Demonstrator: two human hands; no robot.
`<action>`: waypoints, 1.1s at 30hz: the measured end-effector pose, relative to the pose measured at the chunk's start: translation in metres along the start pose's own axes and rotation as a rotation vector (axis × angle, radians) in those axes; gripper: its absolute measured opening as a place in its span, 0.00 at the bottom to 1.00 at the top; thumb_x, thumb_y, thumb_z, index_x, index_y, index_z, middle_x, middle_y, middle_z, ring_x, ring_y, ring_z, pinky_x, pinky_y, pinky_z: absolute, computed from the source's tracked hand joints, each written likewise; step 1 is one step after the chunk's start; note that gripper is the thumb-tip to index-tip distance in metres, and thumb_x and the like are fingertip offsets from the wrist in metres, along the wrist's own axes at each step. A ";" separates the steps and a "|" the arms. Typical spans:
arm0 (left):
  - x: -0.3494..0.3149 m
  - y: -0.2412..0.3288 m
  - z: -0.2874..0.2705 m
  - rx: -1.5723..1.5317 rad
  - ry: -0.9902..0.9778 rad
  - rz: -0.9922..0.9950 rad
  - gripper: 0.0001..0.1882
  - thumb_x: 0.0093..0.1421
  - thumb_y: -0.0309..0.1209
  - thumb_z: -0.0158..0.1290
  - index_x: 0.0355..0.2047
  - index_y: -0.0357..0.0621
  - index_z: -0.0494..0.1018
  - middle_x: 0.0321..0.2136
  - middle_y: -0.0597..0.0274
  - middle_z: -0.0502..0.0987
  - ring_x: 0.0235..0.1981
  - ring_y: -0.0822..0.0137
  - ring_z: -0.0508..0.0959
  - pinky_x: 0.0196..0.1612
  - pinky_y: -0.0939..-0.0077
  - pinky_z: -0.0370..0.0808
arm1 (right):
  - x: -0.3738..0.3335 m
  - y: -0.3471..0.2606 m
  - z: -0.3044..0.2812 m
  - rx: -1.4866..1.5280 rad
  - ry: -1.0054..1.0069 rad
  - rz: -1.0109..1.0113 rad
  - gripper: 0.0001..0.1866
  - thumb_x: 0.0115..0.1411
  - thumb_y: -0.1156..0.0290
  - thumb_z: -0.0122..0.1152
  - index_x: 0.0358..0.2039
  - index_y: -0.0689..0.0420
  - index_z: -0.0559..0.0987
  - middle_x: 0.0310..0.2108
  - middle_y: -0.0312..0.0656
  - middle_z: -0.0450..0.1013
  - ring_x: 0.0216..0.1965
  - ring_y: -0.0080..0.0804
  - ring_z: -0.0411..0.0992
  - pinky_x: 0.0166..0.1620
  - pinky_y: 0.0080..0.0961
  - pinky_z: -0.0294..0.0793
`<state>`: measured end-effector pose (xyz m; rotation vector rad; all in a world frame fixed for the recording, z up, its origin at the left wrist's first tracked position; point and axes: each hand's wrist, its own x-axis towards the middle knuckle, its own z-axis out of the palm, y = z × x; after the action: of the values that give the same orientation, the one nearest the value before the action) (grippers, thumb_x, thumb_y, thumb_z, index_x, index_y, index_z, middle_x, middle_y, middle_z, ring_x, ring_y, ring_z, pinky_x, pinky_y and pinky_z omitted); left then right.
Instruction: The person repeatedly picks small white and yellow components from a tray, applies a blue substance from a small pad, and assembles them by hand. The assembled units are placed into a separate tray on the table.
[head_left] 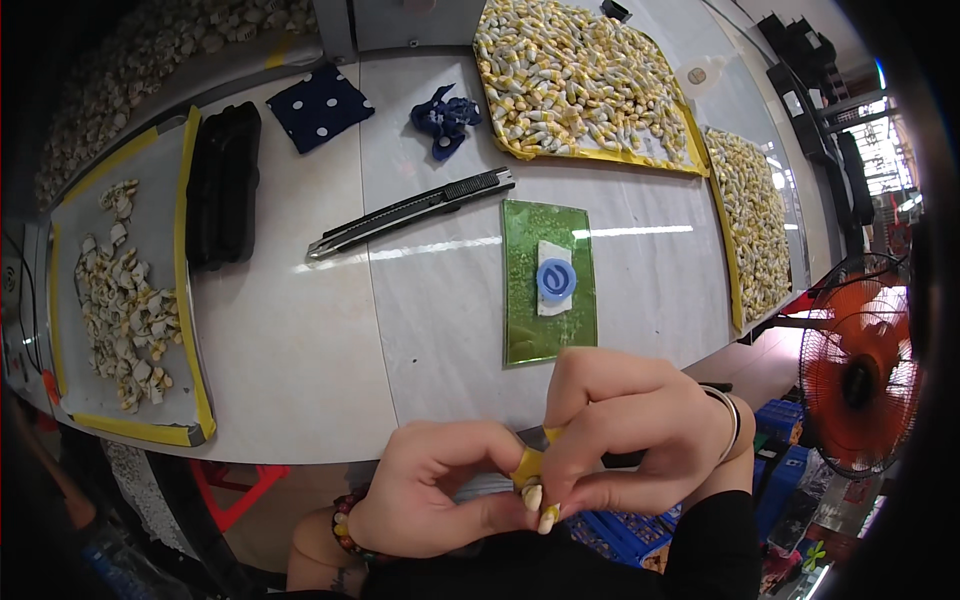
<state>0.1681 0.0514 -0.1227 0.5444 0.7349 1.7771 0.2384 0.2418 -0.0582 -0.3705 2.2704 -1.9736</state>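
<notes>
Yellow piece (529, 466) pinched between fingers of both hands; left tray (192, 300) holds pale husks (125, 300).

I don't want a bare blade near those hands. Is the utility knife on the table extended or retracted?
Cannot tell: the utility knife lies flat, its tip too small to show a blade.

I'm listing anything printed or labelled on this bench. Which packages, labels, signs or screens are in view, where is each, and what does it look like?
Round blue label: on a white piece at the middle of the green mat, with a white mark.
Round tag: on a pale piece beside the far tray, small and brownish.
No packages, signs or screens show.
</notes>
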 end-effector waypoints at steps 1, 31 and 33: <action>0.001 0.000 0.000 -0.013 -0.005 -0.014 0.08 0.54 0.21 0.57 0.35 0.32 0.72 0.32 0.60 0.76 0.35 0.75 0.75 0.41 0.81 0.71 | -0.001 0.000 0.000 -0.018 -0.005 0.009 0.08 0.50 0.77 0.63 0.33 0.59 0.76 0.27 0.40 0.63 0.28 0.34 0.65 0.30 0.24 0.64; 0.081 0.262 -0.208 2.425 0.805 -0.001 0.19 0.53 0.34 0.54 0.44 0.39 0.73 0.35 0.47 0.76 0.38 0.51 0.76 0.40 0.61 0.72 | -0.043 -0.014 -0.014 -0.470 0.304 -0.118 0.10 0.41 0.75 0.70 0.27 0.55 0.81 0.20 0.33 0.70 0.19 0.26 0.66 0.22 0.21 0.62; 0.078 0.266 -0.231 2.558 0.727 0.198 0.17 0.54 0.34 0.52 0.43 0.39 0.73 0.34 0.46 0.76 0.38 0.50 0.76 0.41 0.61 0.72 | -0.052 -0.016 -0.018 -0.473 0.351 -0.066 0.10 0.40 0.77 0.70 0.26 0.56 0.81 0.19 0.34 0.70 0.19 0.26 0.67 0.23 0.21 0.63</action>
<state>-0.1904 0.0167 -0.0955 1.4072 3.3023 -0.0473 0.2862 0.2706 -0.0441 -0.1409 2.9854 -1.6095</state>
